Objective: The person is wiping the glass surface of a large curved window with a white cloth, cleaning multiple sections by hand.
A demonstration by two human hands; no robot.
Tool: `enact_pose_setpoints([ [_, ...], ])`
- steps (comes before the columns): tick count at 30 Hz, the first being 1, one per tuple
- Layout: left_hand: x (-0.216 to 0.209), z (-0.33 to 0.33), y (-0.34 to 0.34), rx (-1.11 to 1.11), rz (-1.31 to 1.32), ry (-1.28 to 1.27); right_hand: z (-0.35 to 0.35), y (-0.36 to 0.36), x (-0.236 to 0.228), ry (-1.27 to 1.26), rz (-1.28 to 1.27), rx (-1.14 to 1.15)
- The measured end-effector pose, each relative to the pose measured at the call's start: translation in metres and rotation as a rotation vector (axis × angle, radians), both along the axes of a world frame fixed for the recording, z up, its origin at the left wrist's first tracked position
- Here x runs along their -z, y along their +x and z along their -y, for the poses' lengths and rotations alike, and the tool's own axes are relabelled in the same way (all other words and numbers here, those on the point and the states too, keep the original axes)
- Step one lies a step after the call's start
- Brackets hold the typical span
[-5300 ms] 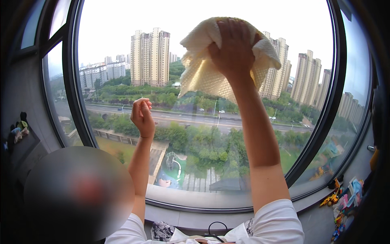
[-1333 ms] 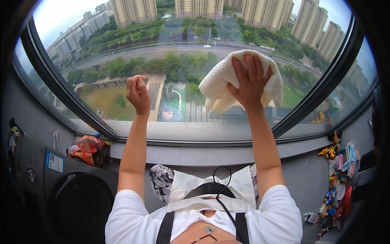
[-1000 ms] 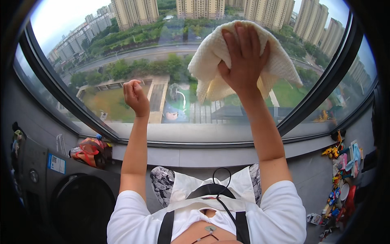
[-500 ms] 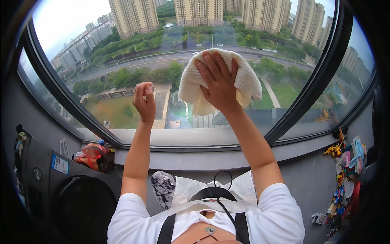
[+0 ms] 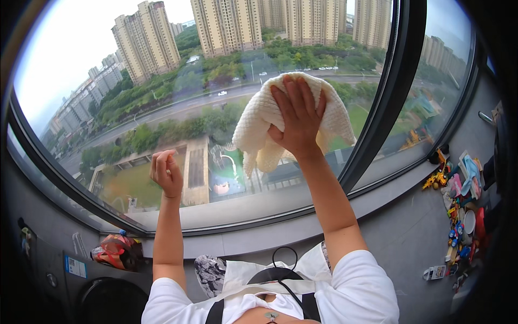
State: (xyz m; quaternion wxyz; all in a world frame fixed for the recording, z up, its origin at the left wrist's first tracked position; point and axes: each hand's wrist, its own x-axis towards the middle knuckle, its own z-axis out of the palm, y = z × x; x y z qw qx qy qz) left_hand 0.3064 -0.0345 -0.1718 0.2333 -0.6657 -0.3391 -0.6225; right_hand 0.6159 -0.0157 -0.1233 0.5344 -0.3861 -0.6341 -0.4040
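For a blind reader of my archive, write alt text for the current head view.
A person's right hand lies spread over a cream textured cloth, apparently against a large window; the left hand is raised and loosely curled. Outside are tall buildings, trees and a road; toys lie indoors at the right.

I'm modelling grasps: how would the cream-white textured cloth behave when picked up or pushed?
The cream-white textured cloth is probably floppy: its edges droop around the right hand. It would likely crumple when pushed, given its loose folds. It seems fairly light, since one spread hand supports it.
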Motion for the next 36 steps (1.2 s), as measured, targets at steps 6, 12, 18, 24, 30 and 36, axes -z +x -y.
enact_pose_setpoints([
  [6, 0.0, -0.007, 0.002, -0.084, -0.059, 0.082, -0.006, 0.09, 0.03, -0.022, -0.186, 0.108],
  [12, 0.006, -0.015, 0.002, -0.136, -0.092, 0.149, -0.008, 0.11, 0.041, -0.01, -0.294, 0.078],
  [18, 0.007, -0.016, 0.008, -0.12, -0.09, 0.134, 0.009, 0.044, 0.023, -0.14, -0.025, 0.08],
  [24, 0.006, -0.016, 0.008, -0.12, -0.139, 0.159, 0.004, 0.083, 0.028, -0.074, -0.204, 0.101],
  [30, 0.01, -0.016, 0.006, -0.151, -0.139, 0.173, 0.004, 0.08, 0.024, -0.058, -0.177, 0.082],
  [36, 0.009, -0.016, 0.004, -0.139, -0.153, 0.181, 0.015, 0.052, 0.015, -0.114, -0.045, 0.052],
])
